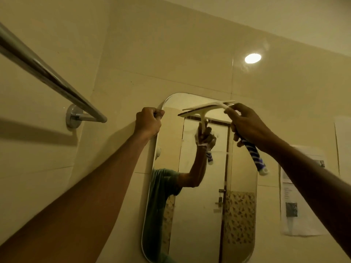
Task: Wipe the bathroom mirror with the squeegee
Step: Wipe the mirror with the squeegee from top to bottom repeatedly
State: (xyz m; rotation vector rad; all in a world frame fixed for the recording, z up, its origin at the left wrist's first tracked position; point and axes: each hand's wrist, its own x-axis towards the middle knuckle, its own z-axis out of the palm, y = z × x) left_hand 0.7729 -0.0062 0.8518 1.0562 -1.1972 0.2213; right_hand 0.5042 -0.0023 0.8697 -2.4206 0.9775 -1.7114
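The right hand (247, 124) grips the squeegee (207, 109) by its striped handle, with the blade near the mirror's (199, 186) top edge. The squeegee looks light and stiff, so the handle is the best hold. The left hand (148, 122) curls on the fragile mirror's top-left corner.

Both arms are bare along all the length that can be seen. The left arm (85, 202) is slim, with a smooth forearm that becomes narrow at the wrist. The left hand (149, 121) is bare too, and its knuckles stand out. The right arm (313, 181) lies mostly in shadow, as does the right hand (247, 122). The mirror (201, 224) reflects the person's clothing: a plain T-shirt (161, 188), which looks dull green under the yellow light. Its short sleeve (176, 184) ends above the elbow and sits loosely.
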